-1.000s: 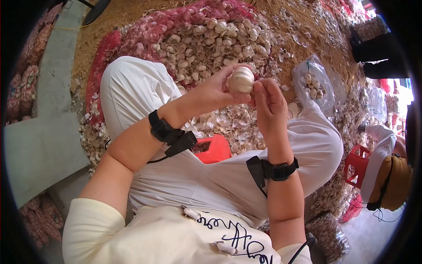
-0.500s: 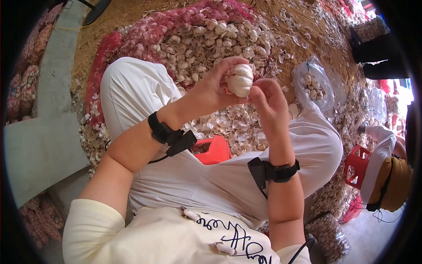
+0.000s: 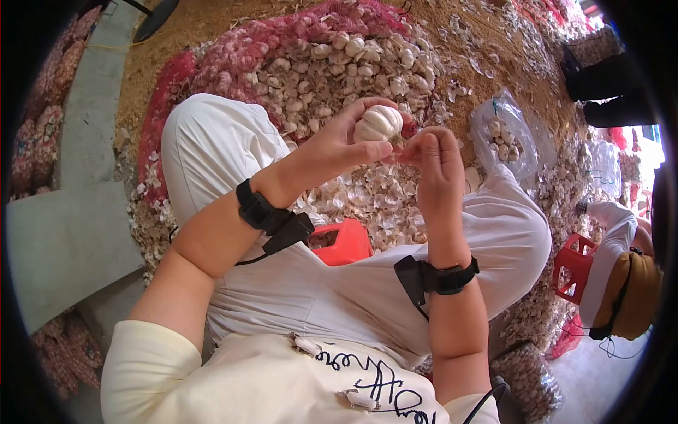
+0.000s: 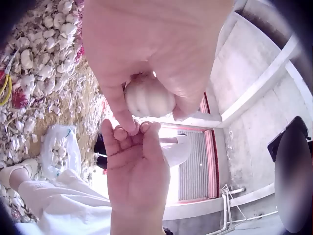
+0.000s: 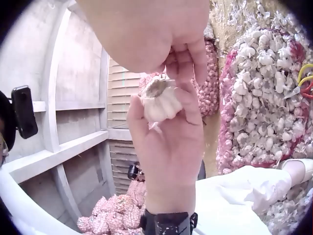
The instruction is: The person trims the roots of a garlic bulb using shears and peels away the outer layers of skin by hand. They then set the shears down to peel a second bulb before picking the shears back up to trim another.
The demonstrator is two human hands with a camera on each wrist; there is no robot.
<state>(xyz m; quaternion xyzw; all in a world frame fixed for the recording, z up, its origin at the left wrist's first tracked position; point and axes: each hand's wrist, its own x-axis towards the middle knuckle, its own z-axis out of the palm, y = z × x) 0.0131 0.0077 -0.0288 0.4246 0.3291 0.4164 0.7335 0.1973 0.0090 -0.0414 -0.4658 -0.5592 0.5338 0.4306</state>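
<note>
In the head view my left hand (image 3: 342,141) holds a white garlic bulb (image 3: 379,124) between thumb and fingers, raised over the lap. Its root end, brownish and cut flat, shows in the right wrist view, where the bulb (image 5: 164,105) sits against the palm. My right hand (image 3: 441,166) is just right of the bulb, fingers curled and thumb tip against them. From the left wrist side, the right hand's fingertips (image 4: 120,133) come right up to the left fingertips below the bulb. Nothing shows between the right thumb and fingers.
A heap of garlic bulbs (image 3: 332,78) lies on pink netting ahead, with loose skins below it. Scissors (image 5: 305,85) with yellow and red handles lie on the heap. A clear bag (image 3: 505,134) of bulbs stands by the right knee. A red stool (image 3: 346,240) shows between the legs.
The garlic bulb has turned and shifted slightly left in my left hand, whose thumb now stretches along its near side. My right fingers have come away from the bulb.
</note>
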